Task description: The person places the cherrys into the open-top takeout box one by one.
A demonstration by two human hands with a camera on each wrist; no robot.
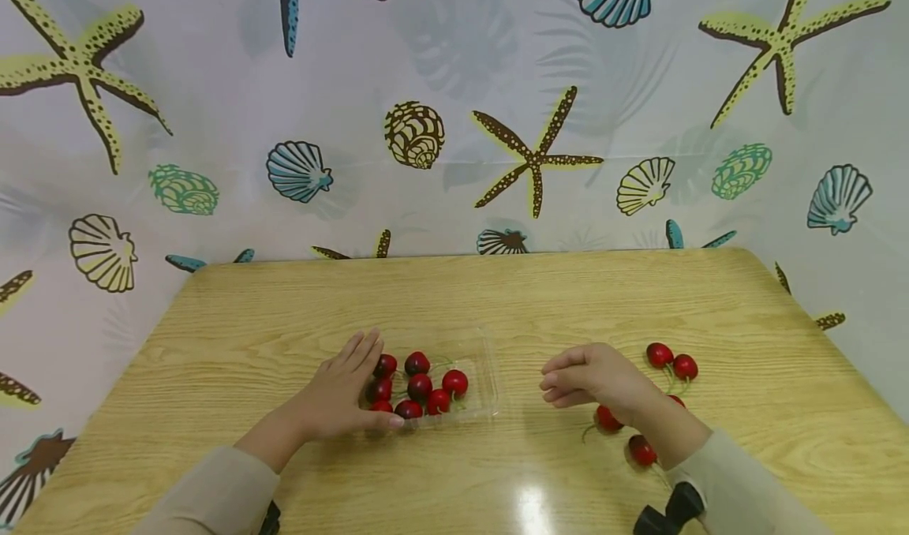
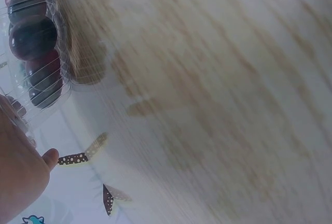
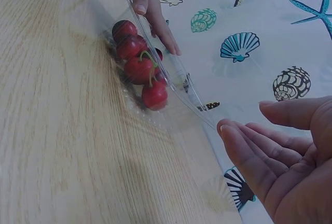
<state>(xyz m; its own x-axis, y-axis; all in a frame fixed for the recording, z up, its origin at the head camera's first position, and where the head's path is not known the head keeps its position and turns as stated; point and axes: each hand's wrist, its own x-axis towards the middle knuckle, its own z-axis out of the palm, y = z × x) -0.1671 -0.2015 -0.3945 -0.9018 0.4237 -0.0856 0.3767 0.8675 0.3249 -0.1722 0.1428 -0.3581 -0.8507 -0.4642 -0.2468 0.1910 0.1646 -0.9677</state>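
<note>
A clear plastic box with several dark red cherries inside sits on the table. My left hand rests against the box's left end, its fingers straight along that side and the thumb by the front edge. In the right wrist view, green stems show on the cherries within the box. My right hand hovers between the box and some loose cherries. Its fingers are loosely bent with the thumb apart, and nothing lies between them in the right wrist view.
Loose cherries with stems lie around my right hand and forearm, one of them in front of the wrist and partly beside the sleeve. The wooden table ends at a cloth printed with shells and starfish.
</note>
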